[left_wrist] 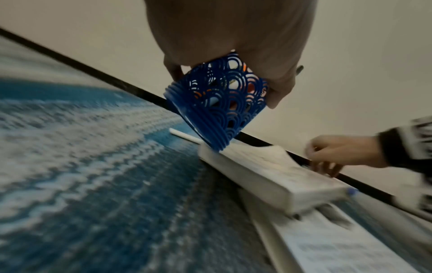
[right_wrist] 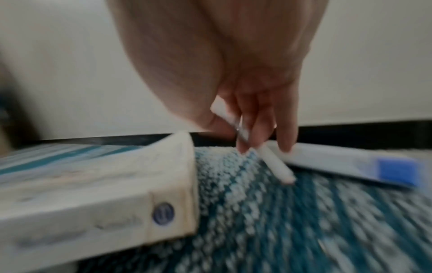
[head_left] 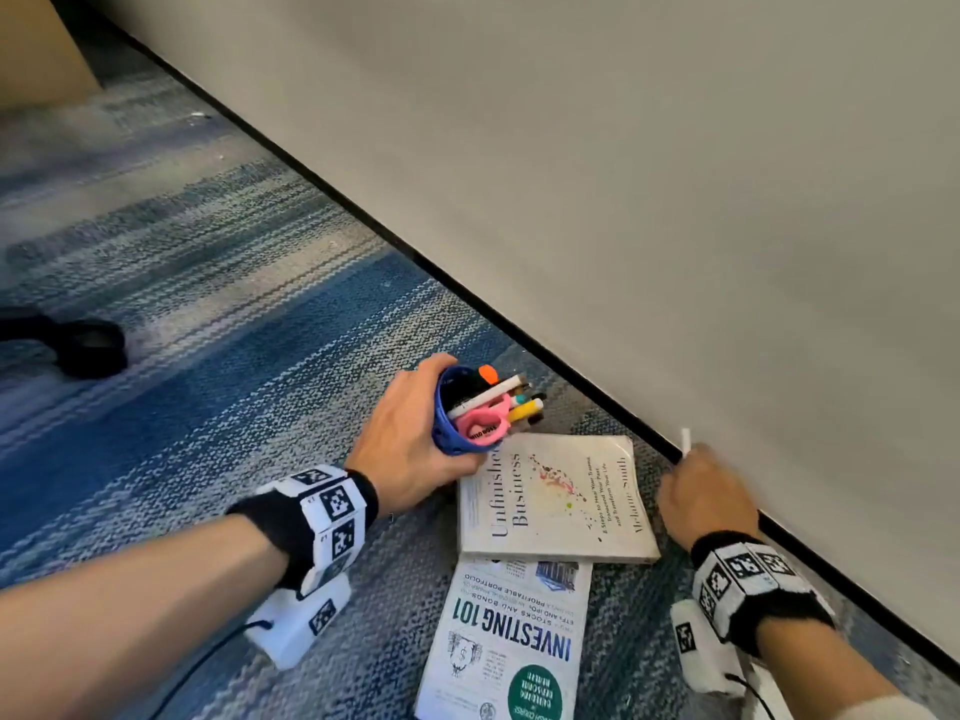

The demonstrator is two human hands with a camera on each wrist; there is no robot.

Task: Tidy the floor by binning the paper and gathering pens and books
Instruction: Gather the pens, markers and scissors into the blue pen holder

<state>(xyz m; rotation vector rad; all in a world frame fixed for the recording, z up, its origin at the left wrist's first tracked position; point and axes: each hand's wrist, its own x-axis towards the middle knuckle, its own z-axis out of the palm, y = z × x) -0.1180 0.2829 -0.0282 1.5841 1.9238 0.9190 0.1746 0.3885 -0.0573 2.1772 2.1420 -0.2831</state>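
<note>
My left hand (head_left: 415, 439) grips a blue lattice pen holder (head_left: 452, 423), tilted toward the wall, with several pens and pink scissors (head_left: 485, 420) sticking out. In the left wrist view the pen holder (left_wrist: 219, 103) hangs over the corner of a white book (left_wrist: 268, 173). That book (head_left: 556, 498) lies on the carpet, partly over a second book (head_left: 509, 641) titled Investing 101. My right hand (head_left: 701, 491) pinches a white pen (head_left: 685, 441) by the skirting. In the right wrist view the fingers (right_wrist: 257, 122) hold the white pen (right_wrist: 273, 162) just above the carpet.
A pale wall with a black skirting (head_left: 467, 288) runs diagonally on the right. Blue and grey carpet (head_left: 208, 304) spreads left. A black object (head_left: 88, 345) lies on it at far left. Another white pen (left_wrist: 184, 135) lies behind the holder. A flat white and blue item (right_wrist: 350, 164) lies by the skirting.
</note>
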